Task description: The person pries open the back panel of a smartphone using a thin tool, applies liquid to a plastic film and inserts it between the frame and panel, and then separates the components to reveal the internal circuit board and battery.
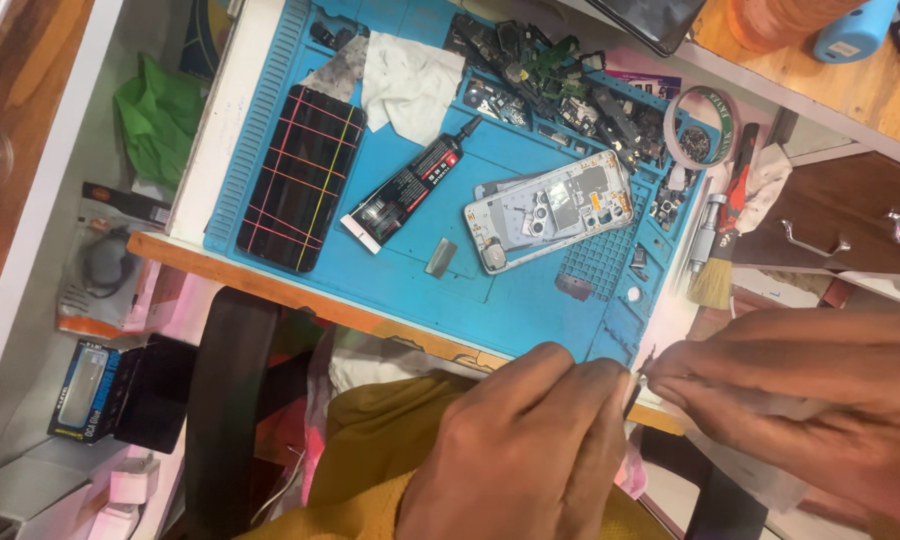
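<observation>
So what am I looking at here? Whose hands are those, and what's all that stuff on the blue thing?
There is just one picture, taken by a camera on a person's head, looking down. The left hand and right hand are that person's own. Their fingertips meet around something tiny and dark; it is too small to tell what. On the blue mat lie an opened phone showing its insides, a dark phone screen with coloured lines, a black glue tube, a white cloth and a heap of small phone parts. Beside the mat are a brush and a roll of tape.

Bench (220, 262) — blue mat (530, 305), brush (715, 275)
</observation>
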